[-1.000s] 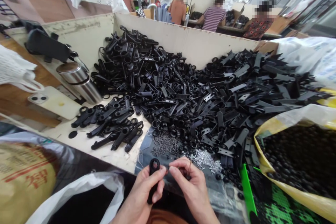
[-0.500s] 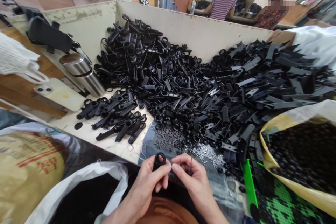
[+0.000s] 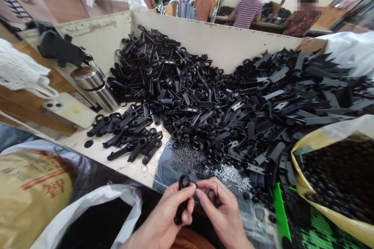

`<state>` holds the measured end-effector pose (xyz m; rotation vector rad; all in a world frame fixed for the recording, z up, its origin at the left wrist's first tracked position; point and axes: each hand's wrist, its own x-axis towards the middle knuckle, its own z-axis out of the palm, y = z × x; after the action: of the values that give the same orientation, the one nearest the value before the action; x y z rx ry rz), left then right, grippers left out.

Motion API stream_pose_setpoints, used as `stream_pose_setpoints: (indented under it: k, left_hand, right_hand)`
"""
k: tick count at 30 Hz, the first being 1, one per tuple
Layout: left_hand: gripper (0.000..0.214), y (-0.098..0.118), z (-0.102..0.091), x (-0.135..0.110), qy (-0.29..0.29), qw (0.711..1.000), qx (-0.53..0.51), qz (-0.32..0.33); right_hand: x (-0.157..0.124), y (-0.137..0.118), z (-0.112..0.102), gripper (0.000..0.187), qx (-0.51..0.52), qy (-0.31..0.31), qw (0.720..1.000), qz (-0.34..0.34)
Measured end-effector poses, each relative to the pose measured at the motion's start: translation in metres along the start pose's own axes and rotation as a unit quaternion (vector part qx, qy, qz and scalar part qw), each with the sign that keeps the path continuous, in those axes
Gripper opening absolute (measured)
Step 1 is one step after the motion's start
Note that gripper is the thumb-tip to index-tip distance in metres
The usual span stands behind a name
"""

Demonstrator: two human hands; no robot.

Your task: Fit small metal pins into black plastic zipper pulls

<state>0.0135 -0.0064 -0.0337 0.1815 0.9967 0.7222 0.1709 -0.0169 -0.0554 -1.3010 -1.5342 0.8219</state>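
Note:
My left hand (image 3: 168,218) is closed around a black plastic handle piece (image 3: 181,198) with a ring at its upper end, held upright at the bottom middle. My right hand (image 3: 223,212) is pinched just to its right, thumb and forefinger meeting at the piece's ring; a thin dark pin sticks up between its fingers. Just beyond my hands lie small heaps of dark screws (image 3: 187,157) and silvery pins (image 3: 230,173) on a cloth. A large pile of black plastic parts (image 3: 210,93) fills the bin behind them.
A row of assembled black handles (image 3: 128,134) lies left of the pile. A steel flask (image 3: 95,89) and a white phone (image 3: 70,109) sit at the left. A yellow bag of small black parts (image 3: 336,175) stands at right. Several people work at tables beyond the bin wall (image 3: 233,44).
My hands have shifted slightly right and lower in the view while the black piece stays in my left hand. The view has tilted a little.

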Motion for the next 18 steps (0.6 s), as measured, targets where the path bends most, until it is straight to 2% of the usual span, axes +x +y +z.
stream_pose_setpoints:
  k: [5, 9, 13, 16, 18]
  left_hand:
    - [0.034, 0.009, 0.0, -0.007, -0.019, 0.998, 0.056, -0.002]
    - [0.036, 0.018, -0.002, -0.016, -0.088, 0.992, 0.084, -0.023]
    - [0.043, 0.02, -0.005, -0.02, -0.094, 0.991, 0.092, -0.026]
    - [0.038, 0.017, -0.007, -0.021, -0.077, 0.991, 0.106, -0.015]
    - [0.037, 0.016, -0.006, -0.021, -0.067, 0.989, 0.129, -0.002]
  right_hand:
    - [0.003, 0.002, -0.004, 0.008, 0.005, 0.005, 1.0, 0.027]
    - [0.005, 0.001, -0.008, 0.007, 0.027, 0.012, 0.998, 0.049]
    - [0.006, -0.003, -0.011, 0.006, -0.008, -0.046, 0.999, -0.013]
    - [0.008, -0.004, -0.012, 0.009, -0.053, -0.1, 0.99, -0.08]
    - [0.009, -0.005, -0.011, 0.011, -0.076, -0.115, 0.984, -0.112]
